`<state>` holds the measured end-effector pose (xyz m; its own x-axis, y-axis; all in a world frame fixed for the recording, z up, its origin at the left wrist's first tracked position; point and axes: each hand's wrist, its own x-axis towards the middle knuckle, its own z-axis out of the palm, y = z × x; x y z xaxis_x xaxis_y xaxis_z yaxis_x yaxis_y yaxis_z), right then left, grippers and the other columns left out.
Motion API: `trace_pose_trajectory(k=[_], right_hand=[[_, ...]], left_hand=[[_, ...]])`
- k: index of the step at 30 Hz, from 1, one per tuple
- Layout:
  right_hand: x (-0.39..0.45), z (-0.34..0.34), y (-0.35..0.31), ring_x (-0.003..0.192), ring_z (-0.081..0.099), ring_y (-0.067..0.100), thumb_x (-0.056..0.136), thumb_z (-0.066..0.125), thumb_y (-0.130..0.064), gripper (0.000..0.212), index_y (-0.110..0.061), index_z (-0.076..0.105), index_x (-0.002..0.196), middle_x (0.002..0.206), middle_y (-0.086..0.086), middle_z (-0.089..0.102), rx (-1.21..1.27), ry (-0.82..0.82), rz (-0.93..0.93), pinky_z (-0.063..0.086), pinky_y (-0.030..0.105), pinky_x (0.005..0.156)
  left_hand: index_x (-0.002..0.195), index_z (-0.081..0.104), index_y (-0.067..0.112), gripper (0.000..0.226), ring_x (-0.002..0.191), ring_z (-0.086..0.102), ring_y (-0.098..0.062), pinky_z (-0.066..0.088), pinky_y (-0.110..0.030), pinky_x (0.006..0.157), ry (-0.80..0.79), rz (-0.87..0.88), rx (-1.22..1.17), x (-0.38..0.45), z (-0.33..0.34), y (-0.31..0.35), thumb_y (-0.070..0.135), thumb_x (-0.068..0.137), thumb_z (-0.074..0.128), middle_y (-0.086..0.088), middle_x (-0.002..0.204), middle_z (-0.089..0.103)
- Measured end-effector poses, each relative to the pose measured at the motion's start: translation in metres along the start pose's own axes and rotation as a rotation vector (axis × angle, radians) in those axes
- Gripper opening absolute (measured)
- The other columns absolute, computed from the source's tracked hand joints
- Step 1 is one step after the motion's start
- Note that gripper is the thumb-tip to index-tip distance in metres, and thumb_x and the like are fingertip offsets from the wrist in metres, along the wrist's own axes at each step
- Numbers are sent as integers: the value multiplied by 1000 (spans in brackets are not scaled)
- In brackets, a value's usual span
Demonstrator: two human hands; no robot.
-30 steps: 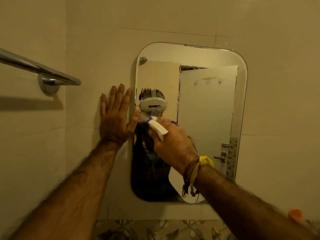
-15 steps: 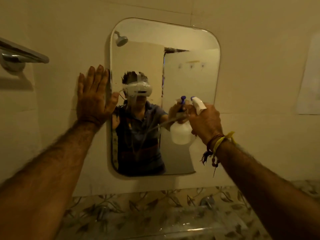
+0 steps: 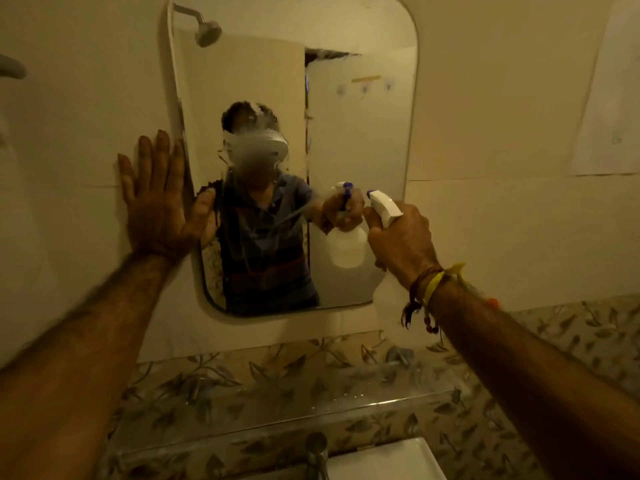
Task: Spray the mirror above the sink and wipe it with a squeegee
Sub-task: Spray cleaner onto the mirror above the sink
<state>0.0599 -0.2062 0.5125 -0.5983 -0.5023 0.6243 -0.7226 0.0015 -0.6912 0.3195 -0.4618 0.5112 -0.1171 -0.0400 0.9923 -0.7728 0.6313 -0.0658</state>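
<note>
Mirror (image 3: 360, 140): one, on the wall straight ahead of both my hands, with one misted patch of spray left of my right hand.
Spray bottle (image 3: 383, 206): one, white, nozzle toward the glass.
Right hand (image 3: 401, 240): I see it curled round the spray bottle, gripping it.
Left hand (image 3: 156, 199): flat, fingers straight, pressed on the wall with its thumb on the mirror's edge.
Tap (image 3: 317, 452): one, below both hands.
</note>
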Motion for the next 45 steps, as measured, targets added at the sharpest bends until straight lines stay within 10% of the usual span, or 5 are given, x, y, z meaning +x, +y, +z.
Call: trace_pose_trajectory(k=[5,14,28,35,45], right_hand=[[-20,51,-32,64,64,10,93,59,-44,14,-31,58,98,75,-16,59,110,-127,-194,53,17,46],[-39,116,-80,113,57,21,92,60,-37,49,-18,44,135,125,4,58,93,-219,-357,53,34,94],[-18,65,-4,55,62,10,93,58,-43,17,-27,60,87,65,-12,59,51,30,-110,45,16,42],[-11,23,31,63,67,28,93,56,-43,23,-21,61,88,79,5,66,50,189,121,60,43,56],[-41,50,26,62,66,17,92,61,-40,21,-20,64,99,75,-4,64,49,-43,22,61,35,54]], left_hand=[[163,15,15,76,157,14,-32,2,-54,127,47,28,7,-1,-2,2,59,103,30,-11,169,21],[158,27,7,73,154,22,-37,13,-63,124,-5,15,8,0,-11,8,48,99,38,-19,165,28],[160,24,9,78,155,21,-33,10,-58,126,12,143,62,-5,-2,9,58,101,39,-18,166,26],[164,10,15,82,158,12,-27,0,-51,127,-6,106,27,-6,-2,7,62,100,34,-11,170,17],[162,18,10,82,157,15,-33,-1,-52,128,27,24,-26,-38,4,14,61,100,35,-14,168,21]])
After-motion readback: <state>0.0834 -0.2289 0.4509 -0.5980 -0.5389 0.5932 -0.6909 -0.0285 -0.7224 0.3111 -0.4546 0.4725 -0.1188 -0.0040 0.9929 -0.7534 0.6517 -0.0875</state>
